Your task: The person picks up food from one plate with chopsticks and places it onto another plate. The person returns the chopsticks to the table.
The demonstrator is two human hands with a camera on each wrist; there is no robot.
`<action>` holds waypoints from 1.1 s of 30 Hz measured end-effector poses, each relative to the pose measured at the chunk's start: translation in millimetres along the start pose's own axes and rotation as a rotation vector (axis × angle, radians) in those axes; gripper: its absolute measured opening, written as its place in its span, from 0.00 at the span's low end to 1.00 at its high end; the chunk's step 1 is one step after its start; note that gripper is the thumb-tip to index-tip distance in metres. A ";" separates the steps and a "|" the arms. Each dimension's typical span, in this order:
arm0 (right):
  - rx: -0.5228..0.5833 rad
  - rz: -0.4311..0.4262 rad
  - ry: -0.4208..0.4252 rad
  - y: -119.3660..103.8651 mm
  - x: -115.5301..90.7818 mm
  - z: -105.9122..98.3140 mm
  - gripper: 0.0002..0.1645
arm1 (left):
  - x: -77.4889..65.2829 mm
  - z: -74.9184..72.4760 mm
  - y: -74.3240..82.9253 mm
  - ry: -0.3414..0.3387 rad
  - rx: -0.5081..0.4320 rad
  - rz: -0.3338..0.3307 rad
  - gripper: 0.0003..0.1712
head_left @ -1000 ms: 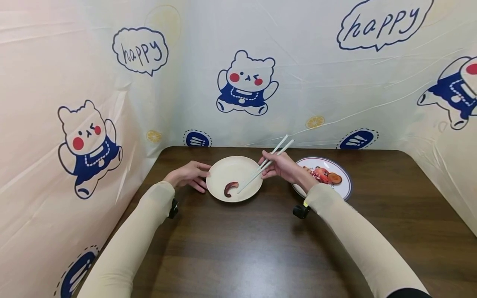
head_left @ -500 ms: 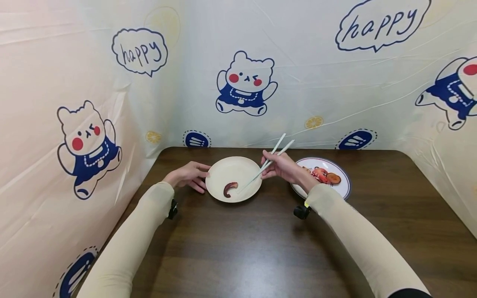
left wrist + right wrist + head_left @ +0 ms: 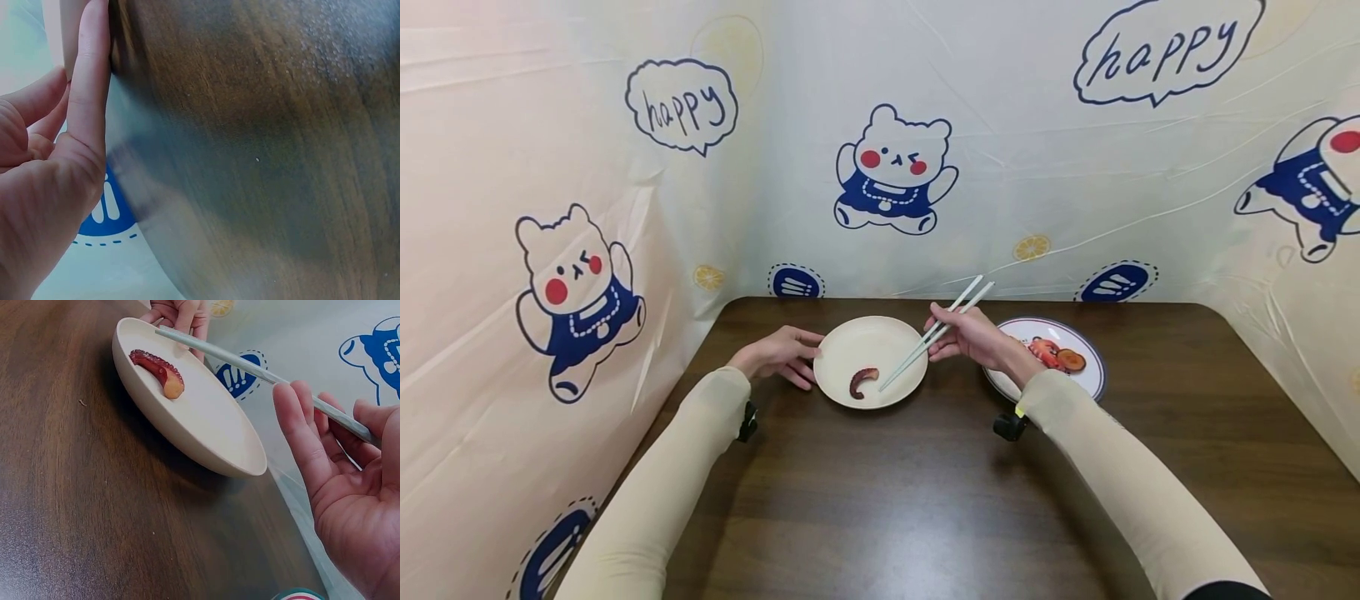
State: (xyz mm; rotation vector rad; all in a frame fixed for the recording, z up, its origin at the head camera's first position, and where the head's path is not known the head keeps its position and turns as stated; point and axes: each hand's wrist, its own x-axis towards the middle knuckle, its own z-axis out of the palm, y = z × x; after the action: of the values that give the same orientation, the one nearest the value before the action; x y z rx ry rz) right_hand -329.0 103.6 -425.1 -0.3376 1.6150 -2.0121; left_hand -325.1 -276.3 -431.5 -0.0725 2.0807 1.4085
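A cream plate (image 3: 871, 333) stands on the table, and a curved dark-red octopus tentacle (image 3: 860, 385) lies in it. At its left rim my left hand (image 3: 784, 354) holds the edge between thumb and fingers; in the left wrist view that hand (image 3: 59, 144) is beside a sliver of the plate (image 3: 57, 31). My right hand (image 3: 970, 335) grips a pair of pale chopsticks (image 3: 907, 360) over the plate's right side. Their tips are close together, just right of the tentacle and apart from it. In the right wrist view the tentacle (image 3: 164, 374) shows suckers and an orange end.
A white plate with a blue rim (image 3: 1093, 375) stands to the right, partly behind my right forearm. It bears red pieces of food (image 3: 1045, 350) and a round brown slice (image 3: 1071, 360). A printed curtain (image 3: 1000, 150) encloses the brown table (image 3: 880, 500) at the back and sides.
The upper ends of the chopsticks shift slightly while their tips stay near the same spot beside the tentacle. Both hands, the plates and the tentacle keep their places.
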 end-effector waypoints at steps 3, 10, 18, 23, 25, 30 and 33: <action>-0.003 -0.002 0.003 0.1 -0.5 -1.0 0.25 | -0.4 -0.1 -0.1 -0.002 0.001 0.003 0.32; -0.012 -0.003 -0.007 0.2 -1.9 -2.5 0.25 | -0.8 0.7 0.5 0.002 0.001 0.000 0.32; -0.022 0.005 -0.016 -1.1 -4.3 -0.9 0.27 | -0.9 2.2 1.5 0.005 -0.005 -0.004 0.32; -0.020 0.002 -0.018 -0.8 -4.7 -2.0 0.30 | -0.2 2.1 1.0 0.005 -0.006 0.001 0.32; -0.016 -0.003 -0.014 -0.2 -4.8 -3.5 0.29 | 0.2 1.7 0.6 0.007 -0.008 0.002 0.32; -0.015 -0.016 -0.004 1.1 -5.8 -7.8 0.25 | 0.2 1.9 0.8 0.009 -0.006 -0.001 0.32; -0.015 -0.020 -0.004 1.2 -6.6 -9.3 0.24 | -1.0 2.3 1.6 0.012 -0.001 -0.002 0.32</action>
State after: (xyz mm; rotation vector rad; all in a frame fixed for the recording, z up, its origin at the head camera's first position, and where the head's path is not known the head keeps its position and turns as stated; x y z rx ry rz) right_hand -328.0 114.6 -427.8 -0.3643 1.6314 -2.0133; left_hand -323.8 -274.0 -430.2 -0.0831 2.0889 1.4114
